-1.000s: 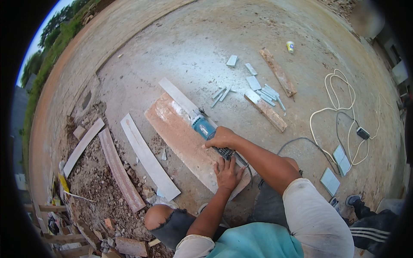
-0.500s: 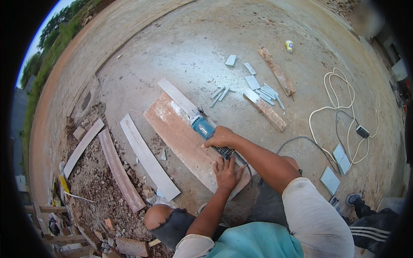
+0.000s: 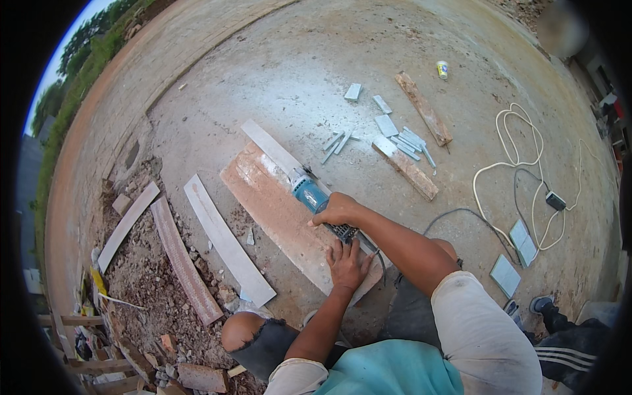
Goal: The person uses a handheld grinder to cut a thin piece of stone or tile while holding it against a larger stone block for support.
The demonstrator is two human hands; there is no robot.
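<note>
My right hand (image 3: 338,209) is closed around the body of a teal angle grinder (image 3: 309,194). The grinder's head rests at a long pale tile strip (image 3: 270,143), which lies along the far edge of a reddish, dusty slab (image 3: 263,207). The cutting disc is mostly hidden behind the grinder. Fingers spread, my left hand (image 3: 347,266) presses down just behind the grinder's dark rear end, over the near end of the slab; it holds nothing.
Left of the slab lie several tile strips (image 3: 224,234) beside rubble (image 3: 148,263). Beyond it are small tile offcuts (image 3: 386,125) and two rough bars (image 3: 424,108). White cable (image 3: 484,204) loops at the right near two square tiles (image 3: 505,275). Another person's leg (image 3: 566,352) is at lower right.
</note>
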